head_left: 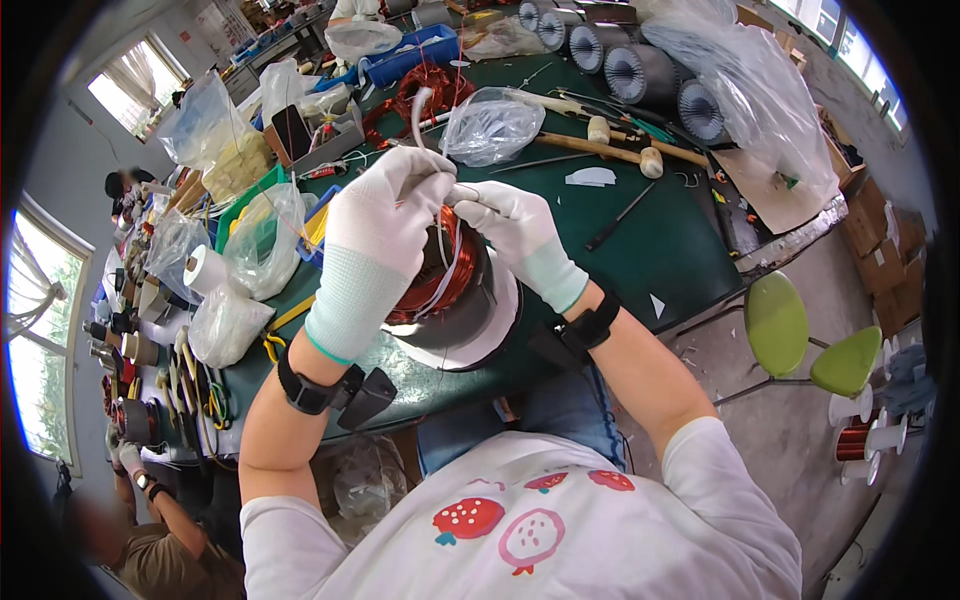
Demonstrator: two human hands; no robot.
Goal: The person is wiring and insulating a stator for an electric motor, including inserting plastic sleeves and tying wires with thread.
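Note:
A stator with red-brown copper windings point(459, 262) stands in front of me on the near edge of the green bench, its lower part ringed by a white base point(499, 322). My left hand point(385, 215), in a white glove with a mint cuff, is closed above the coil. A white sleeve-like strip point(419, 112) sticks up out of its fingers. My right hand point(517, 232), gloved alike, pinches a thin wire close beside the left fingertips. The wire's ends are hidden by the gloves. White strands run down over the windings.
Wooden mallets point(598, 148), a clear plastic bag point(492, 126) and a red wire bundle point(425, 92) lie beyond the stator. Several dark cylindrical cores point(640, 74) line the far right. Bags and tools crowd the left, where a co-worker point(165, 530) sits. Green chairs point(776, 325) stand right.

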